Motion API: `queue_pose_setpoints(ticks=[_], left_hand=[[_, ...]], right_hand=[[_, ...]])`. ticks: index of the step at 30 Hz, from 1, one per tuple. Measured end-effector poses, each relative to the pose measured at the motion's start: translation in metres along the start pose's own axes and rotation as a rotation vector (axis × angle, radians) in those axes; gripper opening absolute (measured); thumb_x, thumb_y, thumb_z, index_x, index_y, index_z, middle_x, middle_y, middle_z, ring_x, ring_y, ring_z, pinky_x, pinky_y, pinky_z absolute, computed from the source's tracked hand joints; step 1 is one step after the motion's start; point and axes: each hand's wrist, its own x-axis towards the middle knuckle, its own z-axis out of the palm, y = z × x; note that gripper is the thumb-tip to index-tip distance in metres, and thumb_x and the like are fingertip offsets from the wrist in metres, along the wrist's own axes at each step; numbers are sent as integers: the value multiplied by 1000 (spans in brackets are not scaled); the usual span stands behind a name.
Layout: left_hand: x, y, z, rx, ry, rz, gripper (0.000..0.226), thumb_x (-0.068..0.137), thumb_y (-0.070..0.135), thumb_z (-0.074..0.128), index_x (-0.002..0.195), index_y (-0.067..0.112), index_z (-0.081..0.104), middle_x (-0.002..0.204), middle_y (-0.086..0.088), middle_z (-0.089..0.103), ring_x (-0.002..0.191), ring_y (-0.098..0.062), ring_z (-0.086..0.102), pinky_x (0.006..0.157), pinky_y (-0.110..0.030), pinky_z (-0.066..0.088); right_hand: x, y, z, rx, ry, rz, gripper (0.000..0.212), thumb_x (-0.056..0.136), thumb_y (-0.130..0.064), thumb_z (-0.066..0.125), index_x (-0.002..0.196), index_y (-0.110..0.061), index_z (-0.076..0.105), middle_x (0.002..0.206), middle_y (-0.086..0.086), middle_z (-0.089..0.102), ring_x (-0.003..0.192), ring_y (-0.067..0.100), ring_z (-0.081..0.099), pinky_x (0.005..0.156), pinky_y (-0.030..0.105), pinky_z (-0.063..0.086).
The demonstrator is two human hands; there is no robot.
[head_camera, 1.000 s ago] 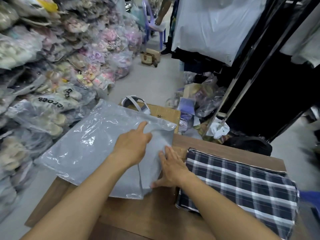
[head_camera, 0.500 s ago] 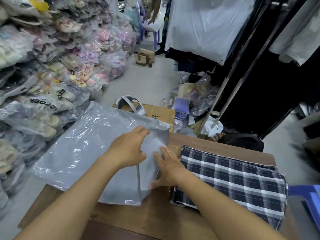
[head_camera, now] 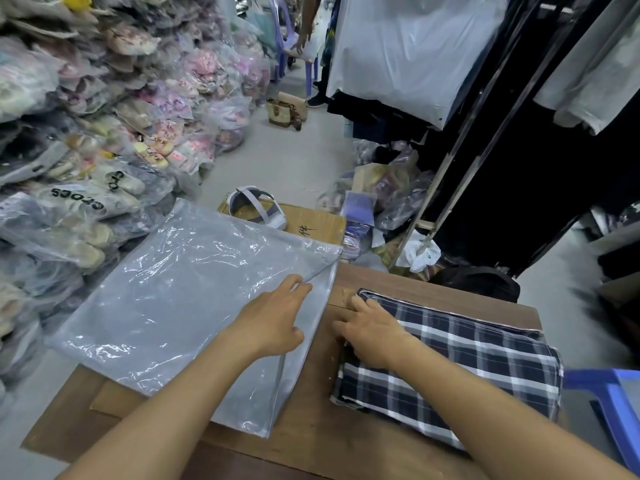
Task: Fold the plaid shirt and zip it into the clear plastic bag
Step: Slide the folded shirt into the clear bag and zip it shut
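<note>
A folded dark blue and white plaid shirt (head_camera: 460, 362) lies on the right half of the wooden table (head_camera: 311, 441). A clear grey plastic bag (head_camera: 173, 306) lies flat on the left, its far side hanging over the table edge. My left hand (head_camera: 273, 320) rests on the bag near its opening, fingers at the raised top flap along the right edge. My right hand (head_camera: 370, 330) is on the shirt's left edge, fingers curled around the folded cloth.
Bagged shoes (head_camera: 86, 150) are piled high along the left. A cardboard box (head_camera: 311, 223) with a grey sandal stands beyond the table. Clothes racks (head_camera: 467, 150) with dark garments fill the right. A blue plastic stool (head_camera: 609, 403) stands at the right edge. A person stands far back.
My right hand has left the bag's edge and moved right onto the plaid shirt's left edge. My left hand stays on the bag near the opening.
</note>
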Motion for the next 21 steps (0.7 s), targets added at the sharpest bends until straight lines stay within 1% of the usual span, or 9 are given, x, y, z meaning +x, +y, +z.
queue_pose_setpoints(ticks=[3,5,7,10,14,16,18,20,21], left_hand=[[1,1,1,-26,-16,-11,74,84,23,58,150,23,24,155,9,15,94,-29,60,82,-46,54],[1,2,2,-45,-26,-12,77,84,23,59,151,23,21,157,10,12,95,-29,60,82,-45,54],[2,4,4,-73,-37,-16,82,83,21,59,153,24,17,158,11,10,96,-29,60,83,-45,54],[3,7,7,-138,-56,-8,91,82,19,62,156,25,9,159,13,6,99,-28,60,85,-44,53],[1,10,7,-221,-55,-5,94,81,11,61,156,24,5,158,13,7,108,-28,58,87,-38,51],[-1,11,7,-250,-72,3,96,79,10,60,157,25,5,158,18,5,109,-24,57,87,-35,51],[-1,12,9,-272,-95,26,99,77,10,61,156,25,5,157,21,5,103,-20,58,86,-36,53],[-1,12,12,-286,-103,35,99,76,12,62,156,25,6,156,22,4,99,-20,58,84,-36,53],[0,13,13,-287,-104,26,99,77,13,62,156,24,5,156,22,4,101,-21,57,85,-35,53]], right_hand=[[-1,-1,-2,10,19,19,20,93,-19,56,110,-20,66,120,5,61,117,27,38,85,38,33],[-4,-4,-7,80,55,26,19,92,-16,56,105,-19,69,118,5,61,111,28,47,79,37,30],[-7,-10,-15,163,147,17,20,91,-12,55,105,-16,67,115,6,59,100,30,57,72,36,31],[-5,-23,-24,256,284,24,18,91,-12,56,106,-16,64,111,6,56,85,32,62,56,38,34],[11,-34,-9,326,284,10,25,88,-10,64,111,-18,67,126,8,55,88,32,63,58,36,32],[18,-36,2,345,283,25,28,84,-9,69,110,-18,69,120,9,58,83,31,62,58,37,32],[24,-38,10,348,296,63,31,79,-9,73,108,-17,69,111,9,59,77,30,61,56,36,32],[30,-38,14,410,304,96,36,82,-8,69,116,-17,64,120,6,56,82,31,60,54,35,35],[31,-37,12,476,295,94,38,86,-8,64,122,-18,60,126,4,54,86,31,60,56,37,37]])
